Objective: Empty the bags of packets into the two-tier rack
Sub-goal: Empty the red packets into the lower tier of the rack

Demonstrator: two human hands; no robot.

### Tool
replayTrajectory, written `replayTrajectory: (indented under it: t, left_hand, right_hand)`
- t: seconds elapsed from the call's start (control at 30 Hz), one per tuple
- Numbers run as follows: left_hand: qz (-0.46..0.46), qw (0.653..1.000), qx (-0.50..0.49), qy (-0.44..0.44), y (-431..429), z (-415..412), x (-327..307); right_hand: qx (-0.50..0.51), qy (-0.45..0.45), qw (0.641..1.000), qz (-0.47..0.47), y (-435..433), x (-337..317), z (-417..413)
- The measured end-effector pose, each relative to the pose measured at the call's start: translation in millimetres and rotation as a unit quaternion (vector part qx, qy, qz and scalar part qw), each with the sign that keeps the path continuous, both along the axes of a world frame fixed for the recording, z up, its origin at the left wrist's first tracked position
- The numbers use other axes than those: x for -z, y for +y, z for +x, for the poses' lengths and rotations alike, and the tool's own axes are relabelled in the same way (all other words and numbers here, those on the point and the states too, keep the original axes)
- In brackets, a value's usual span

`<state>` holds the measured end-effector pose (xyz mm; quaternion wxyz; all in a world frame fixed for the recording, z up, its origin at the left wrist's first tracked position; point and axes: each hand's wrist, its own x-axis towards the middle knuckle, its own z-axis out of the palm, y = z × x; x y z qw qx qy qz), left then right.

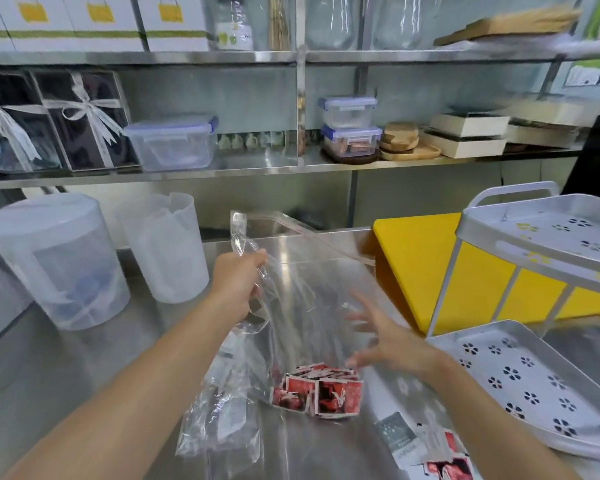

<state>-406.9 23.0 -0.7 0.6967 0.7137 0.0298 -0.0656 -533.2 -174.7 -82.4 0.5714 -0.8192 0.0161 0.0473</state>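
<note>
My left hand point(240, 282) grips the upper left edge of a clear plastic zip bag point(291, 289) and holds it upright over the steel counter. Several red packets point(317, 389) lie heaped in the bag's bottom. My right hand point(385, 337) hovers beside the bag's right side with fingers spread, holding nothing; it is blurred. The white two-tier rack point(534, 375) stands at the right, both perforated trays bare. A second clear bag point(222, 420) lies flat on the counter under my left forearm. More packets point(440, 455) lie loose near the front edge.
Two translucent pitchers point(59, 258) stand at the left on the steel counter point(84, 368). A yellow board point(420, 265) lies behind the rack. Shelves behind hold lidded plastic boxes point(174, 143), wooden plates and gift boxes.
</note>
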Motion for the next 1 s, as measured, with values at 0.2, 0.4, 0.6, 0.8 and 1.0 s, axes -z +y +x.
replayTrajectory:
  t: [0.2, 0.4, 0.6, 0.8, 1.0]
  left_hand:
    - [0.060, 0.980, 0.186, -0.033, 22.2, -19.6, 17.0]
    - [0.106, 0.959, 0.254, -0.066, 33.7, -31.3, 53.4]
    - [0.111, 0.978, 0.116, -0.136, 18.0, -23.0, 41.8]
    - [0.085, 0.975, 0.130, -0.156, 8.0, -21.7, 36.9]
    - [0.139, 0.903, 0.346, -0.214, -22.5, -45.3, 32.3]
  right_hand:
    - [0.230, -0.103, 0.960, 0.117, 9.3, -6.0, 7.5]
    - [0.244, -0.109, 0.954, 0.133, 13.9, -17.6, 10.1]
    - [0.296, -0.173, 0.931, 0.124, 10.1, -35.9, 10.9]
    - [0.260, -0.185, 0.943, 0.094, 5.5, -44.4, 4.7]
    - [0.214, -0.194, 0.956, 0.061, 13.6, -50.7, 4.2]
